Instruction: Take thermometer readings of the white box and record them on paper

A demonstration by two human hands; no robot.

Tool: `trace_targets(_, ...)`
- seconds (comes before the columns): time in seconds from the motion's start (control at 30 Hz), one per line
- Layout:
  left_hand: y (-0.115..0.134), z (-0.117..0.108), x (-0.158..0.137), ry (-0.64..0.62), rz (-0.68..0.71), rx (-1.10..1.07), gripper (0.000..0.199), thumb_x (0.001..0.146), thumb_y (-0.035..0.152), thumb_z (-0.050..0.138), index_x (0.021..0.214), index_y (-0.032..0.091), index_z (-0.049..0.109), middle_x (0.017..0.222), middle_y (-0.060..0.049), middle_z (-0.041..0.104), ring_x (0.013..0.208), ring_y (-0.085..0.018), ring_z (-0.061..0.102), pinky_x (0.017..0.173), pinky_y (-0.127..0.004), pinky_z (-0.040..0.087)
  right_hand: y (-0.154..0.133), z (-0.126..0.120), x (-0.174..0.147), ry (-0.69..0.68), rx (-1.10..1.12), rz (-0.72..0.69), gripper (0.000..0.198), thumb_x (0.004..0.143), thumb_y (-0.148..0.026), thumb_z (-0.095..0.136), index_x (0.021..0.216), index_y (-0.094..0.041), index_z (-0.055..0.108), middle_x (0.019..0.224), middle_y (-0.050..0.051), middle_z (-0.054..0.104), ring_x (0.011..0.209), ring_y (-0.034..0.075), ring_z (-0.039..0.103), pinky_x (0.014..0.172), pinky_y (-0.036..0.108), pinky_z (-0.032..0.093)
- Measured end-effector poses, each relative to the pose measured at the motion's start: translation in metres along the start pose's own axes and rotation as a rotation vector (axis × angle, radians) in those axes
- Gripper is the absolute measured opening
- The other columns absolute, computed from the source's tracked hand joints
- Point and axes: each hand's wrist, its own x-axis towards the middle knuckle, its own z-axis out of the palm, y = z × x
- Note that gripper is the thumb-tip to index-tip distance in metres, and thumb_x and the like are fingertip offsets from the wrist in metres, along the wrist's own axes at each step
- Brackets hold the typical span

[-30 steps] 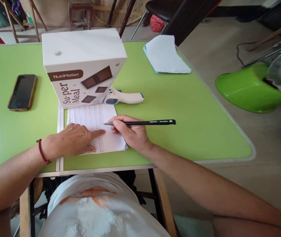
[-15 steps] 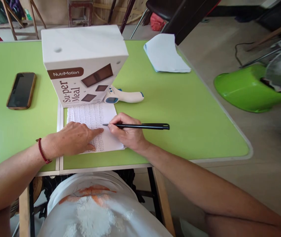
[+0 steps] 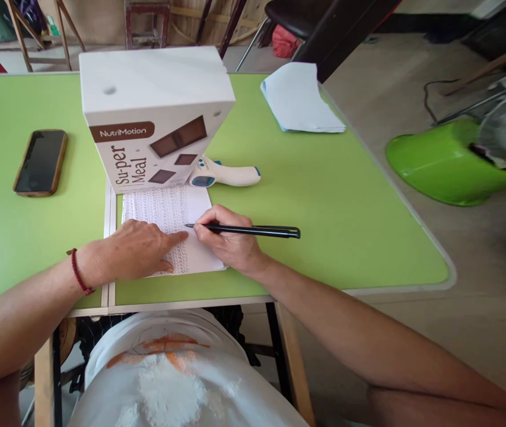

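Black pen [image 3: 274, 231] well inside table edge [image 3: 181, 304]

On the table [image 3: 346, 207], the box [image 3: 159, 136] stands behind the paper [image 3: 172, 213], phone [image 3: 40, 162] to its left, thermometer [image 3: 232, 175] right.

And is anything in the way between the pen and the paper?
No, nothing visible. The right hand holds the pen with its writing end right at the paper. The left hand rests on the paper close by, not between them, and the white box stands farther back.

Head camera faces forward and down, seemingly near the table [image 3: 346, 225]
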Motion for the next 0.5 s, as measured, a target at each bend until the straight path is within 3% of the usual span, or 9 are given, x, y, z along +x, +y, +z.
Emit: trace_targets(0.5,-0.0007,-0.0008,-0.0026,0.006,0.012,0.02,0.056,0.097,0.038,0.056,0.149,0.021,0.041,0.08,-0.01,0.071,0.079,-0.029,0.07,0.07,-0.036,0.05,-0.0016,-0.0006,0.0008,-0.022,0.001,0.083,0.012,0.078,-0.021,0.057,0.066,-0.022,0.052,0.056,-0.005,0.054,0.049,0.009,0.043,0.046,0.023,0.034)
